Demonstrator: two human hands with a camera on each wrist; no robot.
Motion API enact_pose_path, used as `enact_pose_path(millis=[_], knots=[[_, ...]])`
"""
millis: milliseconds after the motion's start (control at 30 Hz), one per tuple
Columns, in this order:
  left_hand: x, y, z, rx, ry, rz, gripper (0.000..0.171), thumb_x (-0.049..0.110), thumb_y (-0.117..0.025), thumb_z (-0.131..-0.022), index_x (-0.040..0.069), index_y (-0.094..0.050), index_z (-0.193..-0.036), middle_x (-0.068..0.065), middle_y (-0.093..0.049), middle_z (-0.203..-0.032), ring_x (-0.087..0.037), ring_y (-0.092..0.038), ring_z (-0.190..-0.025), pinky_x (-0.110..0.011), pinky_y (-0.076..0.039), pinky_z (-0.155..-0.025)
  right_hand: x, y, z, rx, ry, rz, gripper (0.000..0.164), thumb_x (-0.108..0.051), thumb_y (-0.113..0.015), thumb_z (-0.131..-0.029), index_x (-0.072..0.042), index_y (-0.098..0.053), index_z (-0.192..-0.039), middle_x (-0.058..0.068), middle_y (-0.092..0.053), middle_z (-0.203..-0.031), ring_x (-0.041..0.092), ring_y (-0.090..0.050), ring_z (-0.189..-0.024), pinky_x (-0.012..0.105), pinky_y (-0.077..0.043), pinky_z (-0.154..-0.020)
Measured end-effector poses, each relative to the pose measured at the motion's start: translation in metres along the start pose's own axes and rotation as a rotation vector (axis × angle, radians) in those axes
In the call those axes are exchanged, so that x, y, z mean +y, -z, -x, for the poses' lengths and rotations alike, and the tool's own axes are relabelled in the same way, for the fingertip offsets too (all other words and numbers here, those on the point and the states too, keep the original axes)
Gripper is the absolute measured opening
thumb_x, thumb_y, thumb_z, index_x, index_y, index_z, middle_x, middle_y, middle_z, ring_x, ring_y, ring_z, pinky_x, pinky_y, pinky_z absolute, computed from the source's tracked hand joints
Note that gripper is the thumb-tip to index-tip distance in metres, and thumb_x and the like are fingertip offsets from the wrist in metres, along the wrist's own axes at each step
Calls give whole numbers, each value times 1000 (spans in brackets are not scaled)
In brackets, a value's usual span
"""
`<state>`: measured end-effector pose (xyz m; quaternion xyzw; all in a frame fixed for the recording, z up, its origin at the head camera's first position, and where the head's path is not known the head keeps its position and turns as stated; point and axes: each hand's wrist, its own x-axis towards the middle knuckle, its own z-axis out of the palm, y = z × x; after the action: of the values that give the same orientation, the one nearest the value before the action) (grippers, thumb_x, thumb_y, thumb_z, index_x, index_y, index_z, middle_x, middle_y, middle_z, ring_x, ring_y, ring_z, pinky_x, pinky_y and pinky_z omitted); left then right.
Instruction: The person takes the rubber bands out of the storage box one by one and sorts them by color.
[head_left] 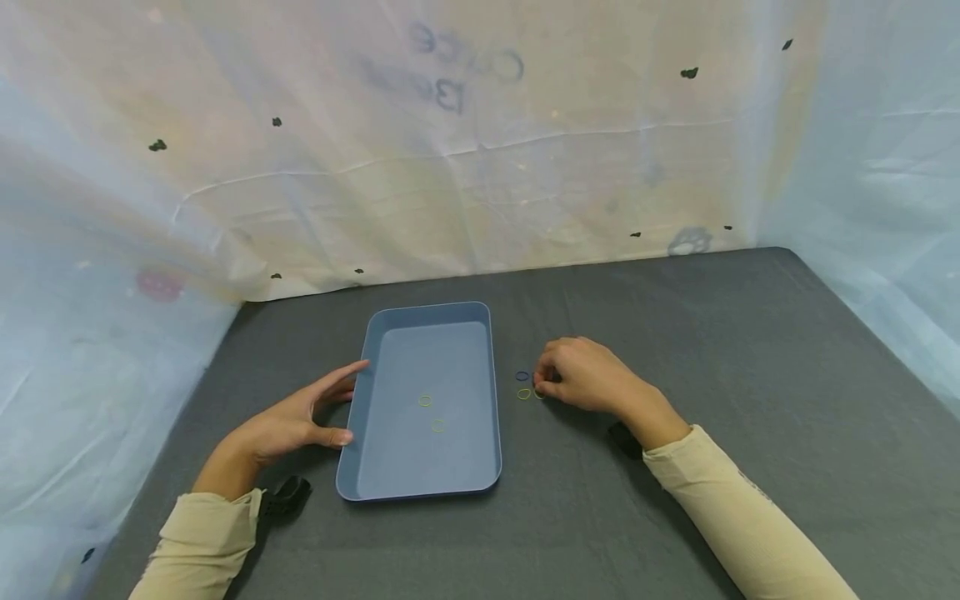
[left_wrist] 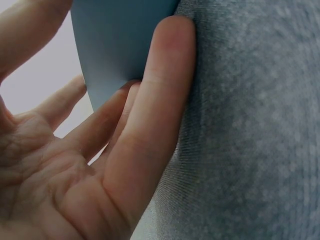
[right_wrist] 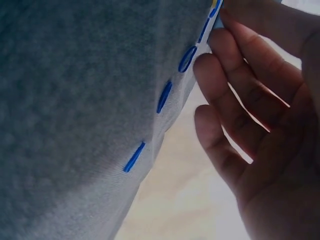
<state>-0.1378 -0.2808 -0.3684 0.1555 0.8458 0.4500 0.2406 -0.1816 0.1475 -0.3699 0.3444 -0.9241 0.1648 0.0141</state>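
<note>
My left hand [head_left: 288,425] rests at the left wall of a blue rectangular tray [head_left: 420,489], thumb and fingers extended and apart. In the left wrist view, straight fingers [left_wrist: 167,75] lie along the tray's outer side, low by the cloth. Two thin yellow rubber bands [head_left: 425,406] lie inside the tray. Right of it, my right hand [head_left: 588,375] is low over the table, fingertips right at a partly covered yellow band [head_left: 539,397]; I cannot tell whether they pinch it. Beside them lie another yellow band [head_left: 523,399] and a blue rubber band [head_left: 522,381].
Several blue bands [right_wrist: 164,97] stretch away in a row in the right wrist view. A dark grey cloth [head_left: 720,350] covers the table. Pale sheeting [head_left: 480,208] hangs behind the table and along both sides. Dark straps [head_left: 288,496] sit at the wrists.
</note>
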Motion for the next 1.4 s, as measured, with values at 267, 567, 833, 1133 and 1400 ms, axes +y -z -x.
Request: enact_pose_path(millis=[267,567,833,1133,1400], knots=[[1,0,1,-3,4,2,99,22,-78,-87,23,-13,-162,-21,-9,-166,-52,-15,-148,-62,-40,-104,-2,3,-1,12,0,-54,4,-22,-77,-88,-22,-74,-86,-8,-66,-89,8,-61,-81,32,-50,-75],[-1,1,0,5,-9,-17,98,22,-77,-87,25,-14,-161,-20,-11,-166,-52,-18,-147,-65,-37,-105,-6,7,-1,33,13,-62,3,-23,-77,-88,-22,-75,-89,-8,-67,-92,14,-63,-87,36,-51,-79],[-1,1,0,0,-10,-8,97,21,-77,-88,24,-14,-161,-21,-11,-165,-52,-18,-147,-63,-39,-104,-13,9,-2,48,49,-80,5,-21,-77,-88,-21,-76,-93,-9,-68,-94,15,-63,-90,36,-51,-81],[-2,1,0,-3,-15,2,98,21,-77,-87,24,-14,-161,-20,-9,-166,-52,-16,-148,-61,-40,-105,-22,11,-2,73,89,-96,8,-20,-78,-87,-19,-77,-95,-9,-68,-96,12,-63,-93,35,-52,-84],[1,1,0,-6,4,21,100,20,-79,-86,23,-13,-162,-21,-9,-166,-52,-15,-148,-56,-43,-103,-35,-1,-9,70,170,-101,9,-22,-76,-89,-20,-77,-98,-9,-68,-99,11,-63,-96,32,-52,-86]])
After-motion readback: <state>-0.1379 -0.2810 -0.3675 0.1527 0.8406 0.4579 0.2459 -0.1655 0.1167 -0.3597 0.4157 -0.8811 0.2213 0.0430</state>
